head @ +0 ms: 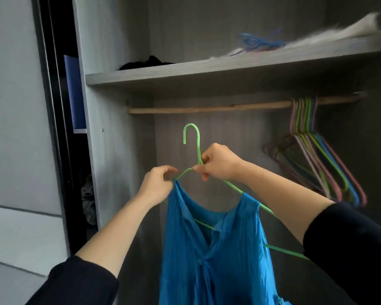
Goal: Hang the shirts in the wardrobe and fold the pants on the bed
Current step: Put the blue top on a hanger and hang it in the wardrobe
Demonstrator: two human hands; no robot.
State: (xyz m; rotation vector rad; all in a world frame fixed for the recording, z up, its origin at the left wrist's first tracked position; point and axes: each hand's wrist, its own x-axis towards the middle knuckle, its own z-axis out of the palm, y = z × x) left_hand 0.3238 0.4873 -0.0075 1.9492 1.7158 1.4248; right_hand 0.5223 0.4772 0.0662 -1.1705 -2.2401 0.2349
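No readable text or labels

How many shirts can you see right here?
1: a blue shirt draped on the green hanger that both hands hold below the wooden rail. The dark clothes on the shelf may hide others.

Open grey wood-grain wardrobe [119, 150] ahead, dim inside. Grey shelf [207, 71] across the top, wooden rail [207, 108] just beneath. Bunch of empty coloured hangers [317, 155] on the rail's right end. Dark cloth [147, 62] at the shelf's left, blue tangle [260, 41] and white fluffy piece [339, 31] to the right. Pale grey wall [13, 106] at left, black gap with blue panel [74, 91] between.
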